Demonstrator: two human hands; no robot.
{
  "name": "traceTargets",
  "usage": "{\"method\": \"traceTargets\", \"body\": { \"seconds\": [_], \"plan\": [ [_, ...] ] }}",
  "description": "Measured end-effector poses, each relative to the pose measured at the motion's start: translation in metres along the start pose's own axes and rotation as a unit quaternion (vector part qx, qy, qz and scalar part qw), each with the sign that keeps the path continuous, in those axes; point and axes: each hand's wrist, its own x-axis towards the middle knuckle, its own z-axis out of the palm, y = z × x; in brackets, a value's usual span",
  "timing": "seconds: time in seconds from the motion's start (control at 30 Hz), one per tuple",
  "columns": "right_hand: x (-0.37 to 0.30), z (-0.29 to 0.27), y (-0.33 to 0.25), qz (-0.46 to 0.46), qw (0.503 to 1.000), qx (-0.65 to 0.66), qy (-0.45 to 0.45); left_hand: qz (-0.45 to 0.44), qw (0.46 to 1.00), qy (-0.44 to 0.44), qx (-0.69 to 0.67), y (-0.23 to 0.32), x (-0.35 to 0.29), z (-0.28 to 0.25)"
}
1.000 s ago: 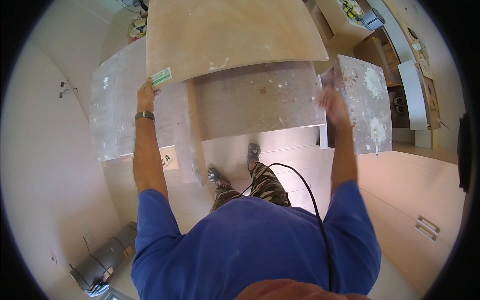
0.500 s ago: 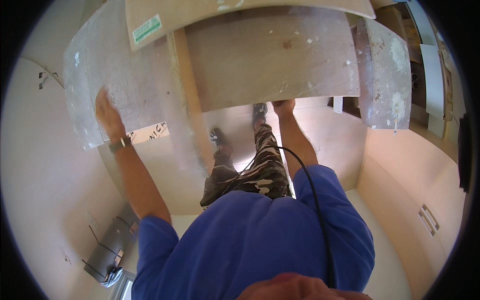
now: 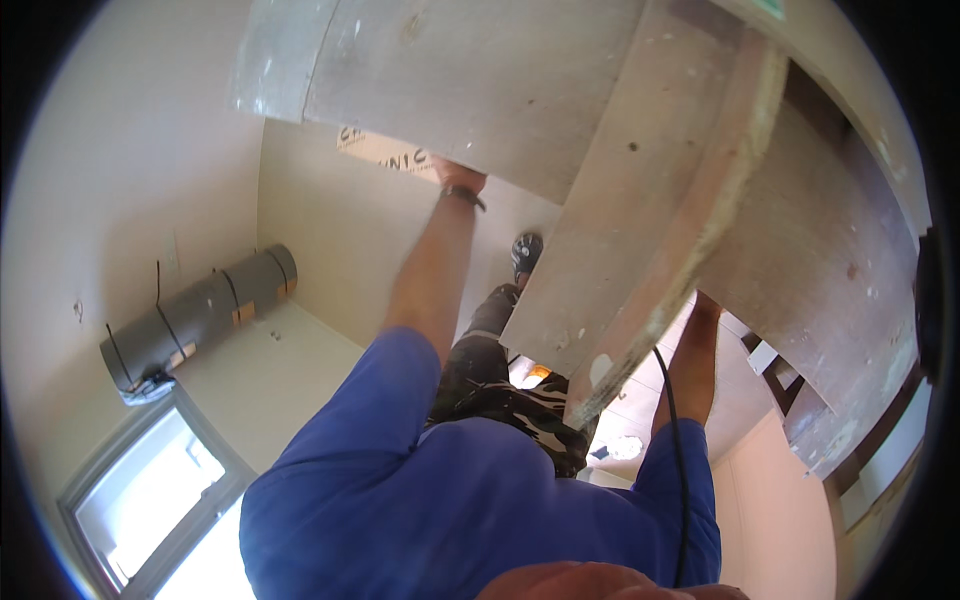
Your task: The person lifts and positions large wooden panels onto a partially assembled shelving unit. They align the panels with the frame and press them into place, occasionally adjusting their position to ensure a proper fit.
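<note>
Nearest, a stained wooden plank [image 3: 600, 235] juts out. Right of it, the right hand [image 3: 708, 304] is mostly hidden beneath the right-side panel [image 3: 800, 240]; left of it, the left hand [image 3: 463, 177] meets the left-side panel [image 3: 450, 90]. Both hands seem placed; lifting is unclear. Fingers are hidden, their grip impossible to tell. Beyond the plank, a pale sheet [image 3: 835, 65] is cut off.

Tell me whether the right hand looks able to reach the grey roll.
Probably not: the slanting plank and left forearm appear between the right hand, beside the right-hand board, and the grey roll, far left.
</note>
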Motion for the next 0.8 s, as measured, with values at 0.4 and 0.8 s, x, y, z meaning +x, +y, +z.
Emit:
{"method": "traceTargets", "body": {
  "seconds": [0.4,0.8],
  "plan": [
    [-0.058,-0.095,-0.037,0.012,0.990,-0.119,0.074,-0.167,0.829,0.028,-0.533,-0.002,0.021,0.047],
    [-0.101,-0.126,-0.036,0.013,0.983,-0.149,0.106,-0.199,0.795,0.085,-0.567,-0.016,0.000,0.033]
  ]
}}
